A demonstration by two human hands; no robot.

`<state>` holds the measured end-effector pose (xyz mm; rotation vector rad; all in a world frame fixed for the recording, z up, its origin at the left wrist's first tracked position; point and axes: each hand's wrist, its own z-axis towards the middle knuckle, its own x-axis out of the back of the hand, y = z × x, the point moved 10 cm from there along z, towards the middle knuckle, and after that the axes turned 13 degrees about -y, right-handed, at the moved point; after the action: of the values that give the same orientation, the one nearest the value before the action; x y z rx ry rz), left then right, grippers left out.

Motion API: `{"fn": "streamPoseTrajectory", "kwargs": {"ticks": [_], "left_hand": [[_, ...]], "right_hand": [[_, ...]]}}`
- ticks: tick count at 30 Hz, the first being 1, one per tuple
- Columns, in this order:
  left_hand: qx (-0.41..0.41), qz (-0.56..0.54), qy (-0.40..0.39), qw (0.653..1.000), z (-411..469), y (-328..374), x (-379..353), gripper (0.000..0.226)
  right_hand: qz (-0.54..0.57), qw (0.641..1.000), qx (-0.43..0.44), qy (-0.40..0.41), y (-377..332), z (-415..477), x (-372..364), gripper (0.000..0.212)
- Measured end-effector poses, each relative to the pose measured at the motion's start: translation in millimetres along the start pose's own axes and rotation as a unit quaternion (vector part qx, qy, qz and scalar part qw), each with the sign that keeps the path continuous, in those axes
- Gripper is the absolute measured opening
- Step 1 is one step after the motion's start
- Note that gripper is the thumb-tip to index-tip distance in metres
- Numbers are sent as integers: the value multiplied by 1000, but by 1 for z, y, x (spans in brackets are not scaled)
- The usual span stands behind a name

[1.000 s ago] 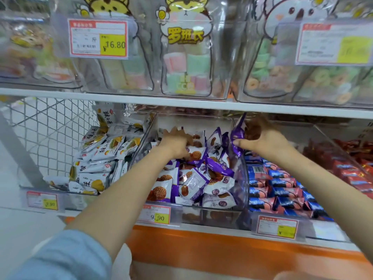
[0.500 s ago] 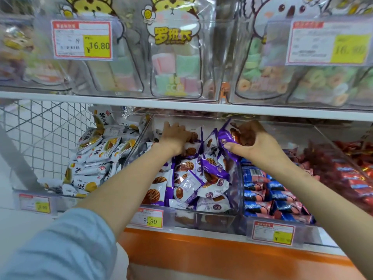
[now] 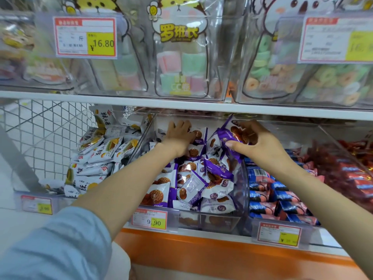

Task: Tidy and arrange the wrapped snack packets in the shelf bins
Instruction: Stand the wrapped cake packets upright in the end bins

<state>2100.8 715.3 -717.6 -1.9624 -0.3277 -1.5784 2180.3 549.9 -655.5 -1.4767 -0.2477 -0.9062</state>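
Note:
A clear plastic bin (image 3: pixel 241 190) on the lower shelf holds a heap of purple-and-white waffle snack packets (image 3: pixel 187 184). My left hand (image 3: pixel 177 136) reaches deep into the back left of that bin, fingers spread flat on the packets there. My right hand (image 3: pixel 252 142) is at the back right of the bin and grips a purple waffle packet (image 3: pixel 232 136) between thumb and fingers, lifted a little above the pile.
White-and-yellow packets (image 3: pixel 96 156) fill the bin to the left, blue-and-pink packets (image 3: pixel 276 195) the bin to the right, red packets (image 3: pixel 351 170) further right. A shelf board (image 3: pixel 181 106) with bins of pastel candy hangs low overhead. Price tags (image 3: pixel 149 219) line the front edge.
Both hands have stayed at the back of the purple bin. The right hand has turned the purple packet from upright to lying flatter in its grip.

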Motion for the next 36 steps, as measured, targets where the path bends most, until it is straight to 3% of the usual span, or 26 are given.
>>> {"fn": "streamPoseTrajectory", "kwargs": {"ticks": [10, 16, 21, 30, 36], "left_hand": [[-4, -43, 6, 999, -1, -16, 18, 35], [-46, -17, -49, 998, 5, 0, 11, 40], [-67, -87, -67, 992, 5, 1, 1, 28], [-65, -118, -159, 978, 3, -5, -5, 40], [-55, -75, -152, 984, 8, -4, 1, 46]], "right_hand": [[7, 1000, 4, 2, 0, -3, 4, 55], [5, 1000, 9, 4, -1, -3, 3, 54], [10, 1000, 10, 3, -1, -5, 4, 55], [22, 1000, 2, 7, 3, -2, 3, 54], [-3, 1000, 4, 3, 4, 2, 1, 65]]}}
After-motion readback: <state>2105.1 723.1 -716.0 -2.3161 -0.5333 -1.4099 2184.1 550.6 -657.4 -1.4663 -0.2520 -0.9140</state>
